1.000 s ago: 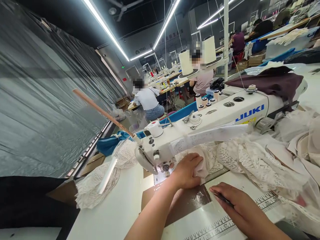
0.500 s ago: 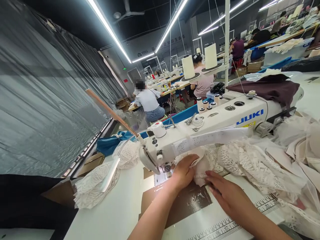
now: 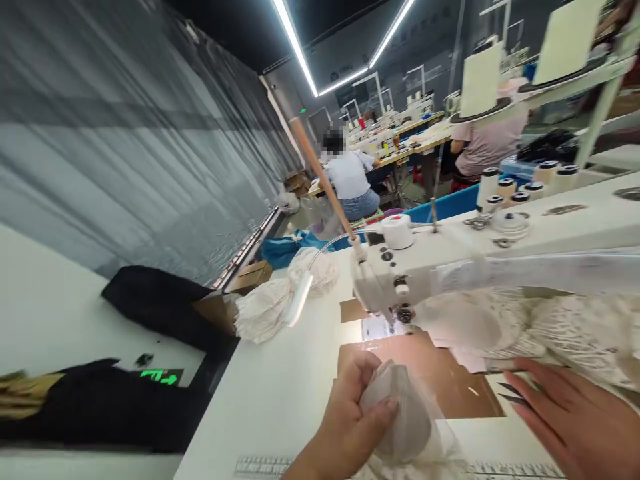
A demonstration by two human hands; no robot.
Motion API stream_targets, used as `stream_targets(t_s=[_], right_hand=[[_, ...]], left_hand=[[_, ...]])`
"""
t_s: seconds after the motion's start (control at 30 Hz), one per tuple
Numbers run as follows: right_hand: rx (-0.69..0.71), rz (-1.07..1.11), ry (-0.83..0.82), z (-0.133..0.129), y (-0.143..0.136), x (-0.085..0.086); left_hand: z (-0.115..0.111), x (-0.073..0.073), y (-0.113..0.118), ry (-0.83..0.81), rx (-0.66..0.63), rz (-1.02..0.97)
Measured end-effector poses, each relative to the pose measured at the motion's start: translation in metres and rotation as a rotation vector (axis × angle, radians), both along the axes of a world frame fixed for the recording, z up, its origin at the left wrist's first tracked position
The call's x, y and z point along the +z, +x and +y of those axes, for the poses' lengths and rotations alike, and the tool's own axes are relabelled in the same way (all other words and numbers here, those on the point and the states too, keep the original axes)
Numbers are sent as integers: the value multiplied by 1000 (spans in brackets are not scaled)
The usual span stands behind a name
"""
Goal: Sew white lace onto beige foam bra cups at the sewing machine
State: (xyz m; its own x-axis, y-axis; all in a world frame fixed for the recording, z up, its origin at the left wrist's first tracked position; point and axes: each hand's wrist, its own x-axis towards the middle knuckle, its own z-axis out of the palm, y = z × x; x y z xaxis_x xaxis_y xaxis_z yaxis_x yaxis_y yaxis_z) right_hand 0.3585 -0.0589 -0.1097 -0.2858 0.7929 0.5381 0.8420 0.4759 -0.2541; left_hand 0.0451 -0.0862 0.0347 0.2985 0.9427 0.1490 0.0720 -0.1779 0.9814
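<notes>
A pale fabric cup piece (image 3: 400, 413) is pinched in my left hand (image 3: 353, 417), thumb on top, in front of the white sewing machine (image 3: 420, 257). Sheer material trails from it toward the table's front edge. At the right, my right hand (image 3: 570, 413) is bent round small dark-bladed snips (image 3: 513, 393), whose two tips point left. Cream lace fabric (image 3: 565, 330) lies just beyond that hand. Beside the needle area, another pale cup (image 3: 470, 323) rests on the machine bed. A brown plate (image 3: 440, 377) covers the table under the needle.
Bundles of white lace (image 3: 265, 310) lie left of the machine, near a lit lamp (image 3: 301, 300). Thread spools (image 3: 490, 187) stand behind the machine. A person in a white top (image 3: 345, 177) sits further back. A printed ruler (image 3: 263, 465) runs along the front edge.
The view has swung left and closer. My left hand has left the fabric by the needle and now holds a cup piece nearer me. Snips now show in my right hand.
</notes>
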Motion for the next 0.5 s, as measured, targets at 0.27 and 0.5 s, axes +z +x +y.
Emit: stream_targets(t_s=[0.27,0.5], right_hand=[[326,412,-262,-17,-90,67],[613,532,-471,-16,-160,111]], left_hand=[[-13,-20,-26,17,9,35],[-15,-11,-42,244,55,165]])
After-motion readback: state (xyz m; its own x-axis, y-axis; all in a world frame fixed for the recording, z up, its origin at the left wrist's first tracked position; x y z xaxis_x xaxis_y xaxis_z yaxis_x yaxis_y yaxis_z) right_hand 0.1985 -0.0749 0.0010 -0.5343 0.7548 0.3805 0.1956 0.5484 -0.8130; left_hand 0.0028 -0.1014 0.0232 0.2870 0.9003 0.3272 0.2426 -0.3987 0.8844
